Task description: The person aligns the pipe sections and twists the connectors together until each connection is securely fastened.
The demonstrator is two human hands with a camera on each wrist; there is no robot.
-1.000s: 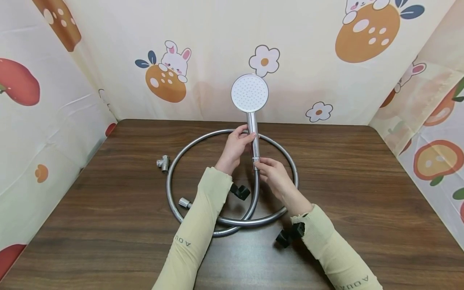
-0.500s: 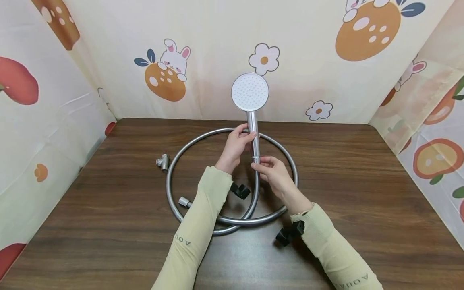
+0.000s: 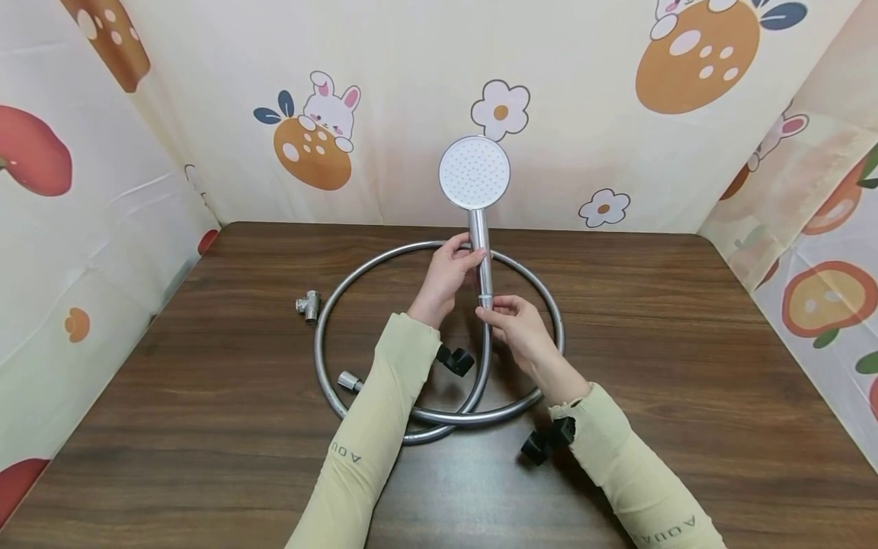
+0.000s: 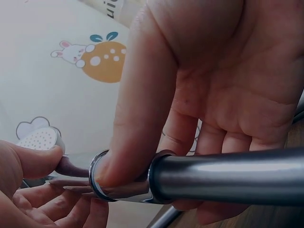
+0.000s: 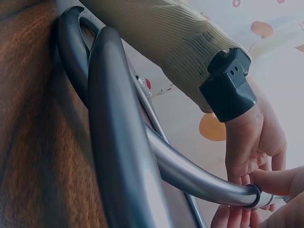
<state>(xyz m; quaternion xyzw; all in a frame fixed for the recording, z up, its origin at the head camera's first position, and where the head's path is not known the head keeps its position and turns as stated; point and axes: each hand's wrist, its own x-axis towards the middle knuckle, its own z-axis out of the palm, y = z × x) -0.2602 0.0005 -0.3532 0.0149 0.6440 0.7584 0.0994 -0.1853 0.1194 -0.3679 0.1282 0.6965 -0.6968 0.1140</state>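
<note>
A chrome hand shower point(image 3: 475, 172) stands upright over the table, its white spray face toward me. My left hand point(image 3: 442, 278) grips its handle point(image 3: 483, 278), thumb across the front. Just below, my right hand point(image 3: 517, 328) pinches the hose's end nut point(image 4: 135, 194) between thumb and fingers, where the hose point(image 3: 486, 347) meets the handle. In the left wrist view, the right thumb covers much of this nut. The right wrist view has the hose close up, with the left hand point(image 5: 251, 147) behind the joint. Contact between nut and handle is partly hidden by fingers.
The hose lies looped on the brown wooden table point(image 3: 686, 366), its other end connector point(image 3: 348, 382) beside the left sleeve. A small metal T-shaped fitting point(image 3: 310, 306) lies left of the loop. Patterned cloth point(image 3: 411, 91) hangs behind and at both sides.
My right thumb and fingers have shifted slightly lower on the nut in the first half second, then stayed. The left hand keeps its grip; the hand shower has hardly moved.
</note>
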